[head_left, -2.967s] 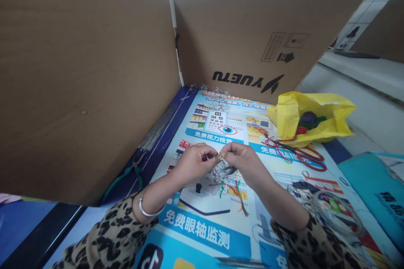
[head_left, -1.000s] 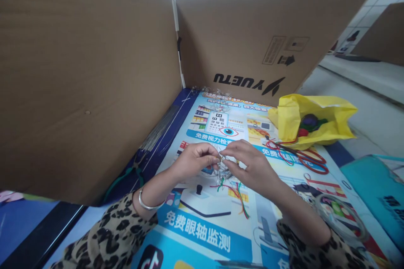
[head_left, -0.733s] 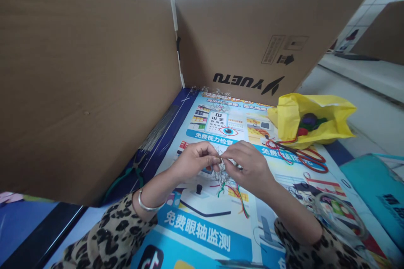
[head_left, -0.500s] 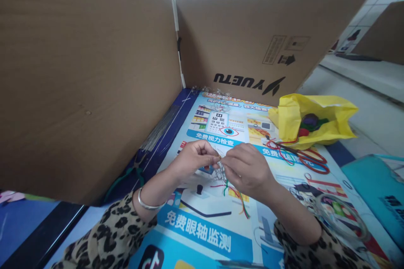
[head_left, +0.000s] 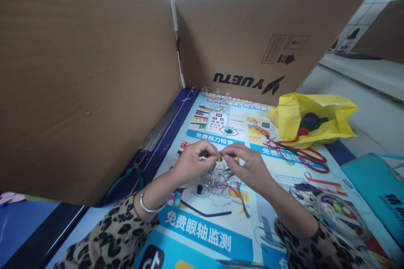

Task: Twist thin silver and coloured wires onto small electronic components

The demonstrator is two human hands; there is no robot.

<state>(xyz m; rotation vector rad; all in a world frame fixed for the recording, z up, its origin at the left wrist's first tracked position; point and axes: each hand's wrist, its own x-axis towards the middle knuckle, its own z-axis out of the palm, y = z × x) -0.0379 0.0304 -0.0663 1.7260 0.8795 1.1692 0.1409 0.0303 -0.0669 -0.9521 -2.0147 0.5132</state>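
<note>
Over the middle of the printed sheet, my left hand and my right hand meet fingertip to fingertip. Each is pinched closed on something too small and blurred to make out. Just beneath them is a tangled piece of thin silvery wire; whether it hangs from my fingers or rests on the sheet I cannot tell. Red, green and yellow threads trail from its right side.
Red-handled scissors lie by a yellow bag at the right. A wire coil and teal pouch sit nearer. Green-handled pliers are at left, beside tall cardboard panels. More wire pieces lie behind.
The wire tangle now shows lower and more spread out below my fingers. My right hand has turned slightly, its fingertips still against those of my left.
</note>
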